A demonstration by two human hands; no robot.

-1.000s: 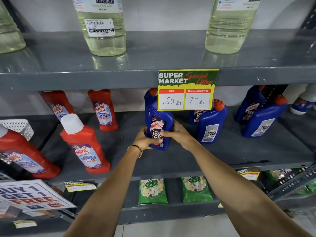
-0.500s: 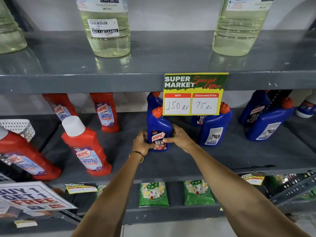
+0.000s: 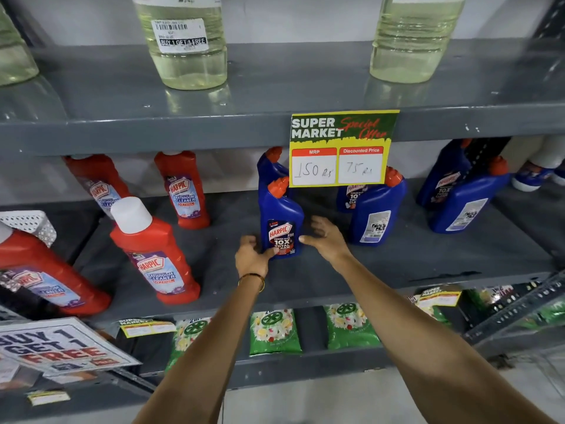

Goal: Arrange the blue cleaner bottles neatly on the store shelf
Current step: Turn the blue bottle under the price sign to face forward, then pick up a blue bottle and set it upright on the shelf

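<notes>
A blue cleaner bottle (image 3: 279,217) with a red cap stands upright on the grey middle shelf (image 3: 336,270), label facing me. My left hand (image 3: 252,255) touches its lower left corner with the thumb and fingers. To its right, my right hand (image 3: 324,238) is spread open, its fingertips just off the bottle. A second blue bottle (image 3: 270,165) stands directly behind it. More blue bottles stand to the right: one (image 3: 377,211) turned back-label out with another behind it, and a leaning pair (image 3: 463,197) further right.
Red bathroom cleaner bottles (image 3: 153,252) stand on the left part of the same shelf. A yellow price card (image 3: 341,148) hangs from the upper shelf, which holds clear bleach bottles (image 3: 186,44). Green packets (image 3: 275,330) lie on the shelf below. A "Buy 1 Get 1 Free" sign (image 3: 61,347) is at lower left.
The blue bottle was pushed back on the shelf and set upright. My right hand has let go of it and opened; my left hand stays at its base.
</notes>
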